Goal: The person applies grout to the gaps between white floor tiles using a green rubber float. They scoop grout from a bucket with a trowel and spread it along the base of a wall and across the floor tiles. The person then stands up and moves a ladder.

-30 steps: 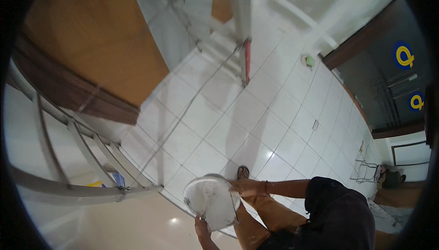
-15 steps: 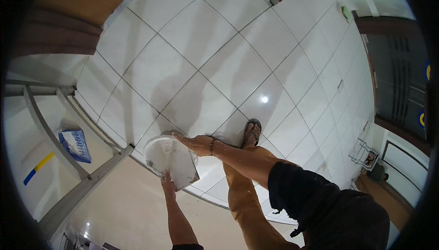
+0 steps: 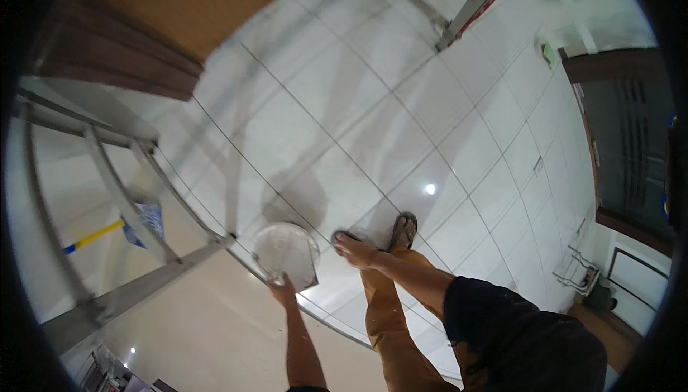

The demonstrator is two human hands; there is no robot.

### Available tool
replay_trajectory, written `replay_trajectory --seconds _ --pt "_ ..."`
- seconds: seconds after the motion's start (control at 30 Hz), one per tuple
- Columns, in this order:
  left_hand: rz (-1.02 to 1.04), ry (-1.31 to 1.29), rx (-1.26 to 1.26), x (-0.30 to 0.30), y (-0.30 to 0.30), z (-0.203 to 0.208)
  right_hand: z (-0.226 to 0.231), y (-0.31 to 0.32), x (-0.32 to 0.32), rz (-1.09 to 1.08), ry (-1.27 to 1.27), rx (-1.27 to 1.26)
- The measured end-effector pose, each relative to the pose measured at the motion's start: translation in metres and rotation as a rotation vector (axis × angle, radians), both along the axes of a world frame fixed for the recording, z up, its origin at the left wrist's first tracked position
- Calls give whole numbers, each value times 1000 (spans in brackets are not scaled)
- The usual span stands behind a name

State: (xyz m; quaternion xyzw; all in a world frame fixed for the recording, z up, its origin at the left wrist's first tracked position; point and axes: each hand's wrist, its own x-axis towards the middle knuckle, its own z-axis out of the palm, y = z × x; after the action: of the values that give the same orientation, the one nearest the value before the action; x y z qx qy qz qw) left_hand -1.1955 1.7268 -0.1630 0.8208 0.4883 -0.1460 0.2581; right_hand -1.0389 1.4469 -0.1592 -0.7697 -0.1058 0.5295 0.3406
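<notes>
A whitish round bucket point(image 3: 263, 241) stands near the foot of the wall, smeared with pale material. A flat, squarish, dirty white board point(image 3: 297, 271) lies across its near side, with one corner sticking out. My left hand point(image 3: 284, 292) grips the board's near edge, fingers on top of it. To the right of the bucket and apart from it, my right hand point(image 3: 360, 254) is over my left foot. Its fingers blend with the foot, so their pose is unclear and I see nothing held.
A metal ladder point(image 3: 154, 274) leans at the left, with a blue-and-white packet point(image 3: 145, 223) behind its rungs. Another ladder leg point(image 3: 466, 16) with a red edge stands far off. My sandalled right foot point(image 3: 405, 231) is on white floor tiles. A brown door point(image 3: 172, 12) is at the far left.
My right hand has left the board and drawn back to the right. My left hand stays on the board. The view has shifted, so bucket and ladders sit further right.
</notes>
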Motion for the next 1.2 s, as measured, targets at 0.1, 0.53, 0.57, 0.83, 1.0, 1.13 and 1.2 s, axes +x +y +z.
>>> replay_trajectory --seconds 0.1,0.53,0.57,0.83,1.0,1.13,1.2 --pt "-38 -332 -24 39 -55 91 53 -100 11 185 12 -145" --pt "-11 -1196 -116 291 -83 586 362 -317 172 -1166 -311 270" --pt "12 -1317 -166 321 -81 612 374 -320 190 -1454 -309 747" --pt "280 -1275 171 487 94 696 758 -113 395 -607 -932 858" --pt "234 -1205 295 563 102 700 808 -31 523 -755 -903 872" --pt "98 -1292 224 611 47 738 843 22 631 -817 -1065 615" --pt "121 -1300 242 610 54 761 896 62 640 -754 -698 645"
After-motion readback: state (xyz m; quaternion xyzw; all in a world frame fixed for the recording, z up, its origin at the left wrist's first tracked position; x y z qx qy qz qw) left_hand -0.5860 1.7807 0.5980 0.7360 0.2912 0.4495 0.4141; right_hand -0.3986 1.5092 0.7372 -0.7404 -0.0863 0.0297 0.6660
